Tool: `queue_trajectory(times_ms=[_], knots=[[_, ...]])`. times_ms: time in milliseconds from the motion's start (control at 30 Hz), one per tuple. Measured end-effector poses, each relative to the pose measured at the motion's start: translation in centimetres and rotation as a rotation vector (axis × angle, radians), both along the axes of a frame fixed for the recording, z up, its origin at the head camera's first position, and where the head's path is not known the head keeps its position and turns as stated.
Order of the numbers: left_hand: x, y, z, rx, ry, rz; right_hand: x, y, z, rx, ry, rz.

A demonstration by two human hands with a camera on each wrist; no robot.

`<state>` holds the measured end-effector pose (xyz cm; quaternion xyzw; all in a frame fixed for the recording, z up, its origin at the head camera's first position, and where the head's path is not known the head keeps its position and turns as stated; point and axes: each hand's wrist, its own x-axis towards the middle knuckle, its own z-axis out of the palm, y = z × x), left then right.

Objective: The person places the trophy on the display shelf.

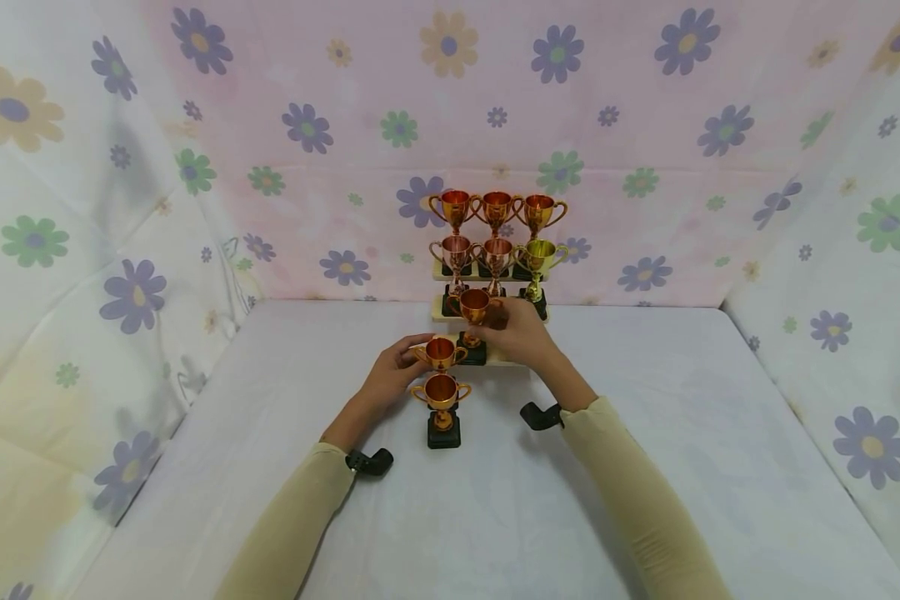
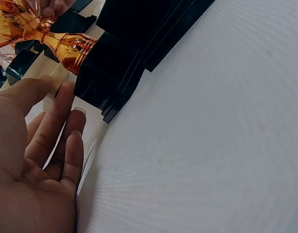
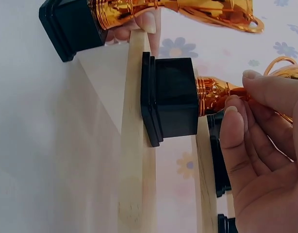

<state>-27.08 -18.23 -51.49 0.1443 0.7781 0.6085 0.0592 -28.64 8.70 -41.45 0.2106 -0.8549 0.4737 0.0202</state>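
My right hand (image 1: 513, 332) pinches the stem of an orange-gold trophy cup (image 1: 474, 308) between thumb and fingertips. The cup's black base (image 3: 173, 99) is at the lowest step (image 3: 132, 174) of a pale wooden stepped stand; whether it bears on the wood is hard to tell. At the stand's left end, my left hand (image 1: 392, 372) pinches the end of that lowest step, thumb on one side and fingers on the other. Two more orange-gold trophy cups stand in a line on the table, a nearer one (image 1: 442, 392) and a farther one (image 1: 440, 353) beside my left fingers.
On the stand's back step are three orange and gold trophy cups (image 1: 497, 208). The middle step holds two rose-coloured cups (image 1: 456, 252) and a yellow-gold cup (image 1: 539, 257). White cloth covers the table (image 1: 645, 383), with flowered cloth walls (image 1: 450, 108) around it.
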Motion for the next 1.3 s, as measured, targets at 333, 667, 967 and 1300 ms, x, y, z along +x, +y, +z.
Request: queue_trajectory(times_ms=[333,667,967,1300], knots=[[0.0,0.0,-0.1,0.022,-0.014,-0.001,-0.1,-1.0,-0.1,-0.005,0.003,-0.017],[0.1,0.0,0.0,0.036,-0.009,-0.006,-0.1,-2.0,0.1,0.000,0.020,-0.023],[0.1,0.0,0.1,0.006,-0.002,-0.004,-0.3,-2.4,0.1,0.000,0.008,-0.034],[0.2,0.1,0.4,0.009,-0.017,0.000,-0.6,-2.8,0.0,-0.006,0.042,-0.024]])
